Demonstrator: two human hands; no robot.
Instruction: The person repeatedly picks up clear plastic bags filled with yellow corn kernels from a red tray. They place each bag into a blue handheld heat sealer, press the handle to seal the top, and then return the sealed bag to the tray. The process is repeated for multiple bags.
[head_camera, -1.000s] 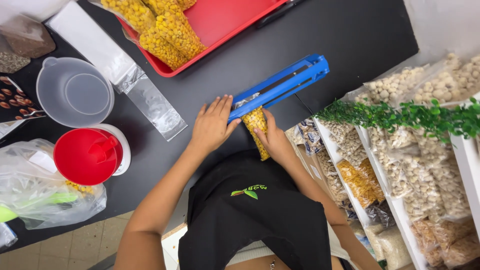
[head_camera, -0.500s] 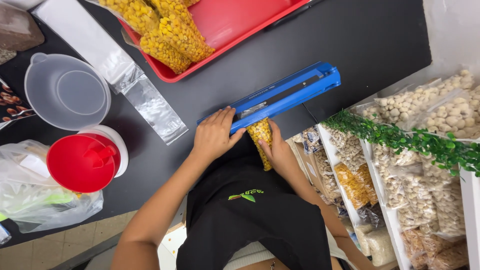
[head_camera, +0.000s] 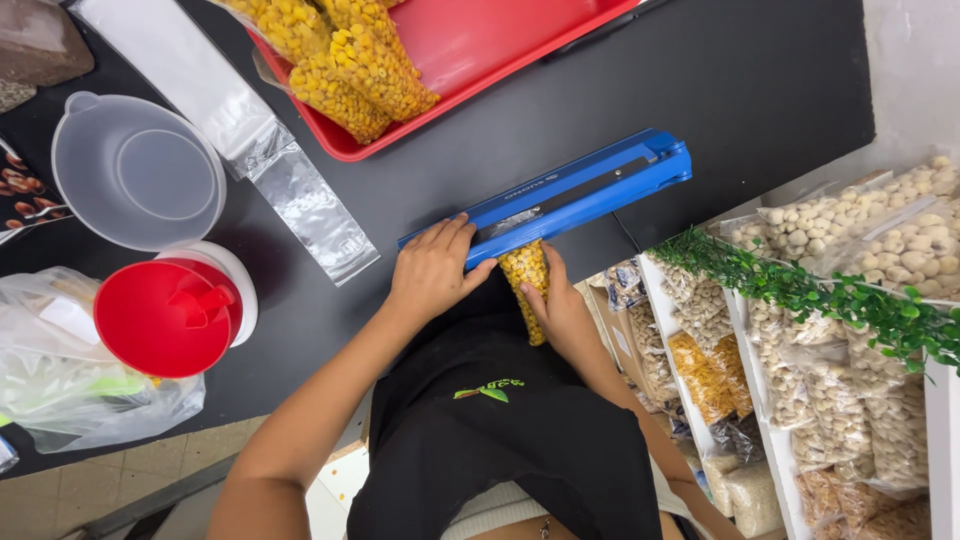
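Hands press a blue sealer on a bag of yellow corn.

Far left on the black table lies a clear plastic bag, and just beside it stands a red funnel on a white cup. Above them sits a clear jug, and next to it lie flat empty bags. At the top, a red tray holds full bags of yellow corn. In the middle, the left hand lies flat with fingers spread, pushing down on the end of the blue sealer. Just to its right, the small bag of corn sticks out from under the sealer at the table's edge. The right hand is curled around this bag, holding it. Far right, shelves hold many bags of nuts under a green leafy strip.
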